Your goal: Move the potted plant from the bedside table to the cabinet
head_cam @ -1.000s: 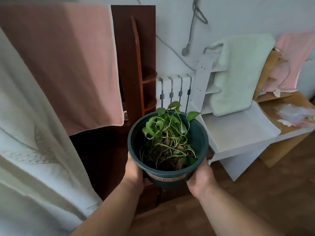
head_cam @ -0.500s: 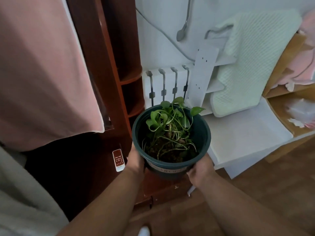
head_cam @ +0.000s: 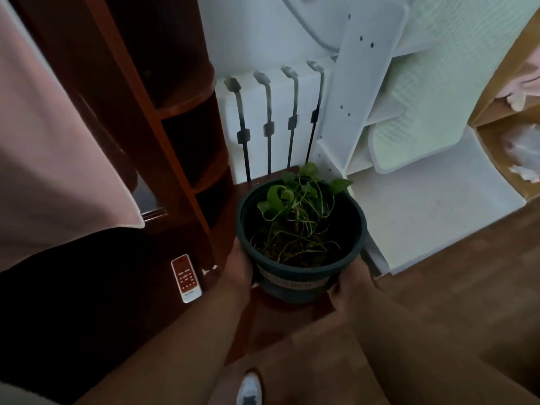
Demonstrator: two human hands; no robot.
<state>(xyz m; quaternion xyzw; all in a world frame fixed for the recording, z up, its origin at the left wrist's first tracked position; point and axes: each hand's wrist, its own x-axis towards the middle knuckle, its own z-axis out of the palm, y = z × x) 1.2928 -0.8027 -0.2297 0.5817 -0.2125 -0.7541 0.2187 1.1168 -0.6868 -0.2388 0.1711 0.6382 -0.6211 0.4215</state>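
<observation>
A dark green plastic pot (head_cam: pixel 298 282) with a small trailing green plant (head_cam: pixel 298 206) sits low in the middle of the head view. My left hand (head_cam: pixel 239 267) grips its left side and my right hand (head_cam: pixel 347 282) grips its right side. The pot is just above or resting on a dark reddish-brown wooden surface (head_cam: pixel 280 320); I cannot tell whether it touches. A dark wooden cabinet with curved corner shelves (head_cam: pixel 187 103) stands to the left of the pot.
A white and red remote control (head_cam: pixel 186 278) lies on the dark surface left of my left arm. A white radiator (head_cam: pixel 274 118) is behind the pot. White shelving (head_cam: pixel 432 217) with a pale green towel stands right. A pink cloth (head_cam: pixel 52 159) hangs at left.
The pot and both hands have come down lower towards the dark wooden surface, and the view has tilted downwards. A shoe now shows at the bottom edge.
</observation>
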